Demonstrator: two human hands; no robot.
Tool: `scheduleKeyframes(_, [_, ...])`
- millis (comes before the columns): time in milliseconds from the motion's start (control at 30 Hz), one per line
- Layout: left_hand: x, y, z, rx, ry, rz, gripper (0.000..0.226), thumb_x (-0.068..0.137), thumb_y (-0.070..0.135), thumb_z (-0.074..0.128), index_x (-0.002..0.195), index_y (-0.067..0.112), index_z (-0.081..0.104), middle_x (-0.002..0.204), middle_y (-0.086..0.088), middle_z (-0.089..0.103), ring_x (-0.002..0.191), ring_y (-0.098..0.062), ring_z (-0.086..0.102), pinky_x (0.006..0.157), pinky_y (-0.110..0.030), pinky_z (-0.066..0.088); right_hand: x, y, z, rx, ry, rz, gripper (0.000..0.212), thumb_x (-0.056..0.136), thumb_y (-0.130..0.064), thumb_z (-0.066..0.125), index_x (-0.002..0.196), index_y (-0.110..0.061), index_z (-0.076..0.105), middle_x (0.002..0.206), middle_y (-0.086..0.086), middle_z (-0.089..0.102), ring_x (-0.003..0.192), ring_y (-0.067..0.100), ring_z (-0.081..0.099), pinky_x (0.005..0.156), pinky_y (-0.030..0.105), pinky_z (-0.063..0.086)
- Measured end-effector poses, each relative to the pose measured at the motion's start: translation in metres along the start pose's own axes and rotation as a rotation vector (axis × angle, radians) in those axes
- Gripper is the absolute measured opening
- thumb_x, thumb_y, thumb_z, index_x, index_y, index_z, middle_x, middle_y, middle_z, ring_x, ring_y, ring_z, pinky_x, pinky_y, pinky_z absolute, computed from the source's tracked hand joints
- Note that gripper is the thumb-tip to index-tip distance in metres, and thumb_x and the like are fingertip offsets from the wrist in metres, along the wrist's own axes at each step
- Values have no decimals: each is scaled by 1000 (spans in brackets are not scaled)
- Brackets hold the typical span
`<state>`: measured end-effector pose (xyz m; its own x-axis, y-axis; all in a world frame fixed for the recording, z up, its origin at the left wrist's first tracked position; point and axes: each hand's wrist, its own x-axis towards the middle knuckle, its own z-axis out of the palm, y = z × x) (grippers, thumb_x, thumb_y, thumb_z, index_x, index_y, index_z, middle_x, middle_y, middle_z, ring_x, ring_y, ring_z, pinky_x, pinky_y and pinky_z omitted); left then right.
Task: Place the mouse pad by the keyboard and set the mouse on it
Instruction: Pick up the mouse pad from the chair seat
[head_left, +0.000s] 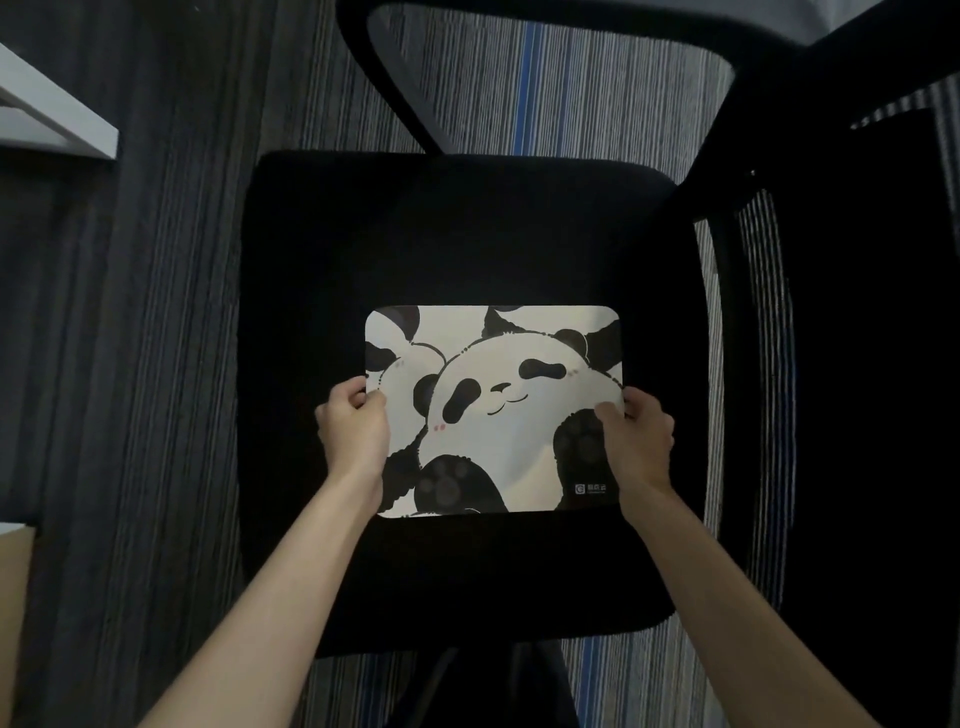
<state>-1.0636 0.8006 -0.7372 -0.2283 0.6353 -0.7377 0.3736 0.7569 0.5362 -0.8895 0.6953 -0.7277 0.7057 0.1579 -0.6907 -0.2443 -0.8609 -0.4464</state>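
A rectangular mouse pad (493, 395) printed with black-and-white pandas lies over the black seat of an office chair (457, 234). My left hand (353, 426) pinches the pad's left edge, thumb on top. On the opposite side, my right hand (636, 436) grips the right edge the same way. Whether the pad rests on the seat or is lifted just off it cannot be told. No keyboard or mouse is in view.
The chair's black armrest and back frame (597, 31) curve across the top and right. Striped grey carpet with a blue line (530, 73) covers the floor. A white desk corner (57, 119) juts in at the upper left; a pale edge (13, 571) shows at lower left.
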Motion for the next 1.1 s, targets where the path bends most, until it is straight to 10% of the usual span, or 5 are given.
scheduleKeyframes(200, [0, 2, -1, -91, 81, 45, 15, 85, 9, 53, 100, 10, 57, 99, -8, 59, 95, -22, 57, 84, -33, 46, 5, 0, -3, 104, 104, -49, 22, 88, -18, 49, 100, -5, 62, 99, 10, 59, 89, 21, 54, 79, 31, 44])
scheduleKeyframes(467, [-19, 19, -12, -190, 137, 73, 7, 82, 7, 59, 85, 13, 58, 73, 3, 60, 85, -21, 60, 85, -35, 51, -14, -14, -12, 267, 140, -104, 17, 86, -13, 54, 96, -7, 67, 72, -4, 60, 82, 19, 59, 89, 38, 52])
scheduleKeyframes(800, [-90, 87, -67, -417, 207, 233, 13, 80, 6, 62, 92, 9, 65, 73, 9, 60, 70, -2, 57, 79, -18, 50, -84, -79, -60, 434, 71, -275, 18, 84, -15, 57, 98, -14, 69, 78, -10, 65, 89, 19, 65, 93, 43, 51])
scheduleKeyframes(1100, [-199, 174, -174, -651, 284, 419, 13, 77, 7, 66, 79, 20, 67, 79, 8, 65, 84, -10, 64, 95, -30, 50, -206, -179, -125, 493, -56, -602, 19, 84, -15, 58, 99, -12, 69, 86, -1, 70, 91, 18, 66, 91, 41, 52])
